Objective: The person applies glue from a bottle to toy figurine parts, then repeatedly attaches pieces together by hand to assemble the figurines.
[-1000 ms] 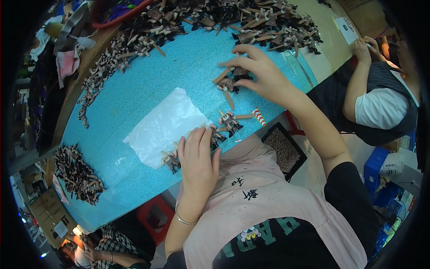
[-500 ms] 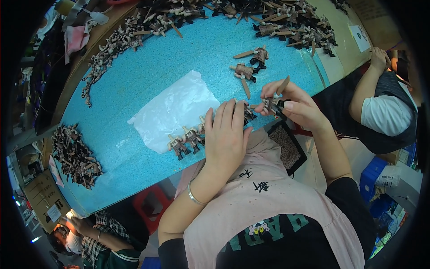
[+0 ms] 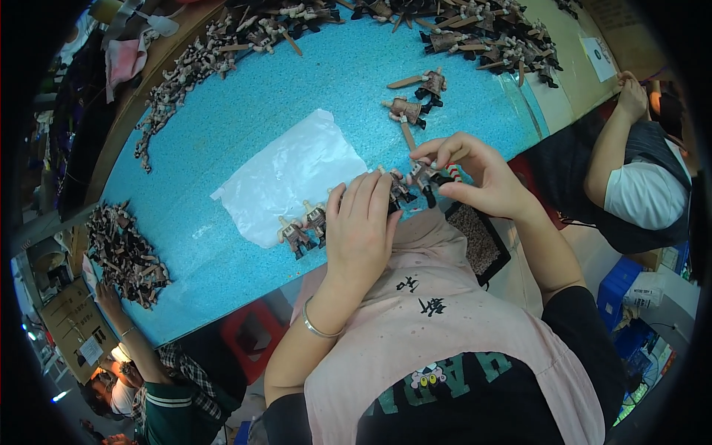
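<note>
Figurine (image 3: 424,176) at the right hand: small, grey-brown body, black legs. Location: right of centre in the frame, near the front edge of the blue tabletop (image 3: 215,122), at the right end of a short row.

Row figurines (image 3: 297,237): pale cream upper parts, grey-brown torsos, black legs with stubby, blocky ends; some are hidden under the left hand. Two loose figurines (image 3: 406,109) lie above the right hand, each with a flat, tapered tan piece extending from it.

Materials: tabletop mottled blue, fine-grained; white sheet (image 3: 278,178) thin, glossy and creased, roughly rectangular, just behind the row. Heap (image 3: 126,256) at left and larger pile (image 3: 493,37) along the top: tangled brown, black and tan parts. Red-and-white striped piece (image 3: 454,172) partly visible behind the right thumb.

Left hand (image 3: 360,230): palm down over the row, fingers long and side by side, thumb angled to the right; underside hidden, so cannot tell whether it grips. Right hand (image 3: 486,174): arched, palm facing left, thumb and forefinger well apart with the figurine between their tips; cannot tell whether it is pinched or only touched.
</note>
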Tool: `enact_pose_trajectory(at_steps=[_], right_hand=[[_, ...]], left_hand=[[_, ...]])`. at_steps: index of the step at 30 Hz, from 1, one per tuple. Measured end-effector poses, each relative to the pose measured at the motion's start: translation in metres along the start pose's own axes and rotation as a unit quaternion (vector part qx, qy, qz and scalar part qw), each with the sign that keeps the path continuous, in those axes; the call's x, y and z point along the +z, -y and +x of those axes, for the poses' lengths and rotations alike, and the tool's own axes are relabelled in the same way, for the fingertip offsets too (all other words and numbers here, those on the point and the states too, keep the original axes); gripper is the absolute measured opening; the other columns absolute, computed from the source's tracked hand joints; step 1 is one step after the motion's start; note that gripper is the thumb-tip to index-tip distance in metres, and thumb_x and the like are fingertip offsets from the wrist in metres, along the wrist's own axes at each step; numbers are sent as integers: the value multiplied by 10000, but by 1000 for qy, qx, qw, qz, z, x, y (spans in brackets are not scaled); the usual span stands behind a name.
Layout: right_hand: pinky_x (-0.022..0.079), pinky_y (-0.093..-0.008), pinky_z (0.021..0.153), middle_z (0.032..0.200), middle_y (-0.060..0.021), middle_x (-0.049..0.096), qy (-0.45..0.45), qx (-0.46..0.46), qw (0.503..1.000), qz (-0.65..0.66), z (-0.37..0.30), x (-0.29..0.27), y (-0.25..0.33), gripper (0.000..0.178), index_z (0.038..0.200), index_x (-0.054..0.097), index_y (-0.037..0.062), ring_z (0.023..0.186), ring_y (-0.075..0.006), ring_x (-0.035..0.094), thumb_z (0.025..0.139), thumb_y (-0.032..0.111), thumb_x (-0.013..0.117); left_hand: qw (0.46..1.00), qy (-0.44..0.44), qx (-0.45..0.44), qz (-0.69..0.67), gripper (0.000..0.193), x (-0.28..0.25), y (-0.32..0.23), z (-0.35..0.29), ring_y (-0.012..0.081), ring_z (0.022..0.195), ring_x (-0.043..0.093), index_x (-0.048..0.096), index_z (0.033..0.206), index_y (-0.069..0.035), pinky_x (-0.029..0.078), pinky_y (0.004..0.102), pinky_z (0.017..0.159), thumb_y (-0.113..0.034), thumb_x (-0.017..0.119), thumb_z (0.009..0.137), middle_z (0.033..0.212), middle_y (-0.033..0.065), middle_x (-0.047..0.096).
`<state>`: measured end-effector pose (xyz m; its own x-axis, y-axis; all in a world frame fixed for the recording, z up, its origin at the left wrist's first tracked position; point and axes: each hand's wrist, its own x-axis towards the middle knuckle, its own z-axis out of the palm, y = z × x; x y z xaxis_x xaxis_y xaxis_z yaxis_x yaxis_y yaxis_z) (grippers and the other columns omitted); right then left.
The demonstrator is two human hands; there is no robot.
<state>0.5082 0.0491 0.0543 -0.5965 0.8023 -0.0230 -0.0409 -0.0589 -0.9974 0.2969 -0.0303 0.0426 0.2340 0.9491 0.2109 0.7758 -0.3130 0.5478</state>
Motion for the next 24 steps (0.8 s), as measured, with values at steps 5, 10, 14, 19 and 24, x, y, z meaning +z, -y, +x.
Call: enact_pose_trajectory(at_steps=[5, 10, 14, 19, 24], right_hand=[[475, -336, 884, 1287, -144, 560, 34, -25, 978, -202, -4, -8, -13, 227, 868, 528, 42, 1165, -240, 547, 735, -43, 691], [449, -375, 922, 1285, -136, 553, 40, -28, 957, -285, -2, -13, -14, 223, 868, 562, 32, 1172, -288, 529, 708, -16, 710], [385, -424, 964, 1250, -124, 537, 36, -92, 900, -424, -1, -15, 6, 354, 974, 595, 54, 1181, -326, 475, 664, 83, 764], [365, -443, 947, 1195, -123, 529, 55, -123, 861, -491, 9, 2, 5, 577, 1147, 581, 100, 1146, -337, 481, 648, 327, 759], [392, -437, 905, 1143, -111, 528, 85, -161, 828, -531, 20, 32, -13, 678, 1209, 581, 106, 1078, -325, 490, 607, 375, 742]], left_hand=[[1000, -1, -1, -2, 563, 1, -1, -1, 298, 1117, 520, 508, 1225, -27, 354, 429, 986, -93, 729, 712, 1194, 138, 551], [1000, 9, -8, -4, 550, 2, 3, -1, 298, 1119, 518, 512, 1218, -27, 354, 433, 984, -96, 725, 715, 1196, 137, 544], [1000, 12, -18, 8, 566, -5, -2, -3, 306, 1155, 495, 505, 1234, -29, 344, 451, 996, -111, 726, 720, 1233, 139, 523], [999, 30, -2, 36, 639, -21, 5, -9, 324, 1238, 429, 479, 1292, -44, 306, 489, 1031, -210, 735, 730, 1296, 144, 481], [996, 24, -9, 90, 697, -39, 35, -29, 304, 1116, 487, 517, 1267, -56, 367, 443, 929, -311, 759, 665, 1213, 110, 523]])
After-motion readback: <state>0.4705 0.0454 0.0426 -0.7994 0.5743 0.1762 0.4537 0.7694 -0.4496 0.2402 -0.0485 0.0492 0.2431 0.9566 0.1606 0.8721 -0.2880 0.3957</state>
